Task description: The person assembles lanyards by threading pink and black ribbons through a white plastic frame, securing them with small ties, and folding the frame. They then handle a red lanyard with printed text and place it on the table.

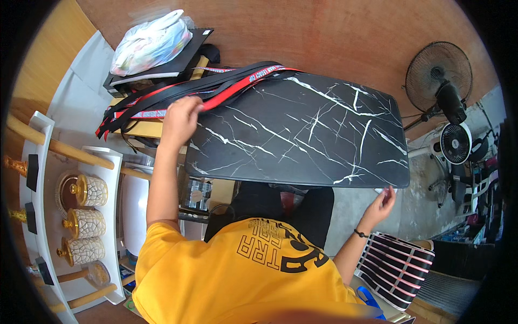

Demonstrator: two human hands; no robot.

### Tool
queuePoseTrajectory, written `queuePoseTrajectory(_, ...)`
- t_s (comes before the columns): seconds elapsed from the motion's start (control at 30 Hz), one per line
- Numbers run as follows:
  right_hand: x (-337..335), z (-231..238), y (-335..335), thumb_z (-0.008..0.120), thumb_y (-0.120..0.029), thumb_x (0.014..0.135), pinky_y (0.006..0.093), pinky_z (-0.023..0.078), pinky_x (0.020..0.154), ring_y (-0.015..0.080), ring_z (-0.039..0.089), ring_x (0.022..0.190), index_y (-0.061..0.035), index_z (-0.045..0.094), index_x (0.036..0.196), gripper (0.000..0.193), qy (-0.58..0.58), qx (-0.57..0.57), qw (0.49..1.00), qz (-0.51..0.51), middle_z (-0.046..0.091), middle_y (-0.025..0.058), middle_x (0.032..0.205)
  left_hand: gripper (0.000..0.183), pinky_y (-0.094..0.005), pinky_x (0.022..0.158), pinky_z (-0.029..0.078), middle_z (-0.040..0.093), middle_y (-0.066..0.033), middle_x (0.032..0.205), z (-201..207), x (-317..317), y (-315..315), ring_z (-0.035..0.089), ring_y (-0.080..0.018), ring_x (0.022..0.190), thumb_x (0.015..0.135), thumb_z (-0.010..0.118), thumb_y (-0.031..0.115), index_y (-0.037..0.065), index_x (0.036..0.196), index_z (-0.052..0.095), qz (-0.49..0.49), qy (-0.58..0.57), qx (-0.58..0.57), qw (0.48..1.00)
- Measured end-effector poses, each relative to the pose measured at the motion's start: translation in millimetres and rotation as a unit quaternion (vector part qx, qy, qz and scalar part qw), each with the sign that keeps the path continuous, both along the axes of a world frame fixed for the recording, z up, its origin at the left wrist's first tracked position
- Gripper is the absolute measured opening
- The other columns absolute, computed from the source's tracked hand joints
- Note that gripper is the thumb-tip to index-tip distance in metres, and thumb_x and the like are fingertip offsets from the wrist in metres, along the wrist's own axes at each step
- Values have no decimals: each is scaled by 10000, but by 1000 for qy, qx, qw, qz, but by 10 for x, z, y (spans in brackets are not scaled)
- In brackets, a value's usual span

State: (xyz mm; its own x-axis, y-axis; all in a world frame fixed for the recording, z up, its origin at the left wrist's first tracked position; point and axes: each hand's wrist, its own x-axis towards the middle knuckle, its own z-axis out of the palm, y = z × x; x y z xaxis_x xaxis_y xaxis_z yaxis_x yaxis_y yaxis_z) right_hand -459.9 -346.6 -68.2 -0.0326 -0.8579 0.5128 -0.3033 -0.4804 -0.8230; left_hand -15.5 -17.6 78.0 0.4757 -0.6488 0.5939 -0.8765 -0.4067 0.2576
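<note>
A bundle of long black and red printed lanyard straps (237,89) lies across the far left of the black marble-patterned tabletop (302,137) and hangs past its left end. Over this bundle, my left hand (184,114) is closed, its fingertips pinching the edge of a red strap. My right hand (380,208) is apart from the straps, just off the table's near right corner. Its fingers are loosely bent and apart. A small whitish thing (379,190) shows by those fingertips, under the table edge; I cannot make out what it is.
A white plastic bag (152,43) rests on a black box-like stack at the far left. White shelving with gold-lidded jars (89,223) stands to the left. On the right are a black standing fan (438,75), a smaller fan (456,143) and a black striped basket (396,267).
</note>
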Motion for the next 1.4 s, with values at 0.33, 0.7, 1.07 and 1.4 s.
queuePoseTrajectory(0.33, 1958, 1287, 1083, 745, -237, 830, 440, 393, 1025, 320, 579, 1145, -69, 642, 1137, 365, 163, -157, 764, 604, 654, 111, 1149, 152, -405, 679, 491, 624, -94, 799, 386, -1370, -331, 632, -306, 757, 868, 690, 200, 71, 949, 678, -228, 136, 112, 957)
queuePoseTrajectory(0.7, 1042, 1581, -495, 733, -246, 890, 257, 410, 613, 69, 485, 707, -51, 591, 790, 261, 130, 161, 748, 631, 530, -30, 746, 106, -248, 692, 479, 686, -9, 793, 379, -739, 426, 596, -78, 741, 826, 763, 85, -4, 870, 726, -57, 457, 14, 888)
queuePoseTrajectory(1.07, -57, 2199, -2055, 715, -195, 888, 250, 386, 613, 67, 482, 668, -12, 639, 801, 217, 415, 92, 851, 307, 576, -26, 696, 160, -227, 633, 430, 631, 31, 749, 50, -109, 462, 521, -42, 696, 863, 757, 157, 10, 873, 694, -60, 480, 49, 874)
queuePoseTrajectory(1.4, -378, 1416, -2844, 736, -386, 844, 407, 463, 643, 275, 621, 676, -7, 684, 824, 384, 567, 47, 802, 182, 647, 162, 717, 166, -260, 729, 471, 641, -12, 855, -495, 81, 380, 545, -93, 757, 972, 597, 107, -21, 1028, 686, -65, 499, 67, 862)
